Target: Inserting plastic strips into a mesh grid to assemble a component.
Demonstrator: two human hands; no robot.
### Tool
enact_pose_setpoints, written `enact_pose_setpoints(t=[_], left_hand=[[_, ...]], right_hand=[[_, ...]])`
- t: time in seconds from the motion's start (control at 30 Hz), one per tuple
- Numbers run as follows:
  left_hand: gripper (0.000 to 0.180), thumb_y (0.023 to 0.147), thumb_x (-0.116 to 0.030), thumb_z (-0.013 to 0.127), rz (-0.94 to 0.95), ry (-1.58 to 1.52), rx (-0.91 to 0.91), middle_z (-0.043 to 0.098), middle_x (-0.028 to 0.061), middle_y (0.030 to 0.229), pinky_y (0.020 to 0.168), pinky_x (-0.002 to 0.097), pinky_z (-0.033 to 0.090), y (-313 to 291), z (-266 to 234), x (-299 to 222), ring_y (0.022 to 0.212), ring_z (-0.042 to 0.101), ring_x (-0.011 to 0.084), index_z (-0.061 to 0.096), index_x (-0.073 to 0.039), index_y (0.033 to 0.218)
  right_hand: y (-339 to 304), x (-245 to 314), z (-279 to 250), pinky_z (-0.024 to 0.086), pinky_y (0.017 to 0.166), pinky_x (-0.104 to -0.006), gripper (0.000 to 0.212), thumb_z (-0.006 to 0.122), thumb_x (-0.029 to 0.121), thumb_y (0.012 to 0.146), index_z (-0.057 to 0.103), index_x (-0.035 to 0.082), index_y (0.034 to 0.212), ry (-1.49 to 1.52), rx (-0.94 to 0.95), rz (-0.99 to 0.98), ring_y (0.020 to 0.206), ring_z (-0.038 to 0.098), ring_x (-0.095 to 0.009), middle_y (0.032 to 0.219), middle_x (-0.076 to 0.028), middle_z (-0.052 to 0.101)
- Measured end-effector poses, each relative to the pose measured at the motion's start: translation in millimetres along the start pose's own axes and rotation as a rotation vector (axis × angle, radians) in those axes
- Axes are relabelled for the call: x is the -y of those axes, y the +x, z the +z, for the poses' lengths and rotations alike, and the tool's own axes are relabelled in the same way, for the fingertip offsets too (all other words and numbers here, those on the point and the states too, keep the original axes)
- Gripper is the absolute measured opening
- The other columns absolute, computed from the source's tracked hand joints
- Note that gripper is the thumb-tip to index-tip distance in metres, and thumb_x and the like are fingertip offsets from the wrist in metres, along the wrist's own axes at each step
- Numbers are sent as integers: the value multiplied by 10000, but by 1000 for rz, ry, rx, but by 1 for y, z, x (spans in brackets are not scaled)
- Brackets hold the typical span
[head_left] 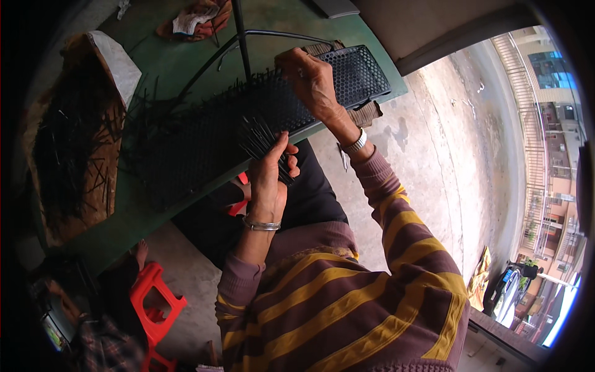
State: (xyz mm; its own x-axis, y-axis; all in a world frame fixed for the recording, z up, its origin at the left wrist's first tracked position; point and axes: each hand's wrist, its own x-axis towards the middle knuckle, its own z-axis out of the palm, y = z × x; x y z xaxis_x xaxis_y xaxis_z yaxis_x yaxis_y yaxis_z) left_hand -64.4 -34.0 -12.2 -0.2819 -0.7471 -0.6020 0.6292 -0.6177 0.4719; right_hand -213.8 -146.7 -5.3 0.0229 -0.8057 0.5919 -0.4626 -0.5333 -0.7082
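My left hand (pixel 270 170) is wrapped round a bundle of thin black rods (pixel 257 137), whose ends fan out above the thumb. It stays just over the near edge of a long black panel (pixel 362 69) full of small honeycomb holes. Over the right part of that panel is my right hand (pixel 312 82), fingers pinched and curled down. Whatever lies between those fingertips is too small or hidden to make out. Dark rods stand up along the panel's middle and far edge, left of my right hand; the left part is too dark to read clearly.
On the green table (pixel 139 226), a cardboard box (pixel 102 180) heaped with black rods lies at the left. A dark metal pole (pixel 240 37) with a curved brace rises behind the panel. A reddish bag (pixel 195 23) lies farther back. A red stool (pixel 155 304) and another person (pixel 108 335) are at lower left.
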Motion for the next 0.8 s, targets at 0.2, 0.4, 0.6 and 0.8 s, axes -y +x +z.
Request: enact_pose_setpoints(t=[0.2,0.4,0.6,0.8], left_hand=[[158,866,-190,720,3,-1,-12,593,37,725,459,232,379,-1,3,0,558,502,90,624,-76,918],[172,861,-195,726,11,3,0,616,50,747,462,242,391,4,-3,2,565,522,101,630,-68,926],[218,926,-244,653,21,112,-14,605,7,768,510,232,393,-5,10,1,623,521,83,665,-92,1082],[258,917,-290,664,38,84,0,601,21,740,518,244,395,3,-1,6,596,479,89,656,-63,1039]], right_hand=[[-10,-6,-2,496,636,-390,188,663,97,818,671,82,1006,-608,-12,-173,773,623,-285,794,-109,609],[-24,18,-17,514,657,-314,231,623,106,887,681,70,1107,-288,112,61,766,643,-230,900,-97,658],[-31,43,-38,505,622,-271,135,581,50,886,628,14,1007,227,443,531,685,629,-148,819,-80,665],[-14,39,-37,495,619,-250,92,587,17,896,600,17,988,-42,4,271,674,610,-114,801,-53,656]])
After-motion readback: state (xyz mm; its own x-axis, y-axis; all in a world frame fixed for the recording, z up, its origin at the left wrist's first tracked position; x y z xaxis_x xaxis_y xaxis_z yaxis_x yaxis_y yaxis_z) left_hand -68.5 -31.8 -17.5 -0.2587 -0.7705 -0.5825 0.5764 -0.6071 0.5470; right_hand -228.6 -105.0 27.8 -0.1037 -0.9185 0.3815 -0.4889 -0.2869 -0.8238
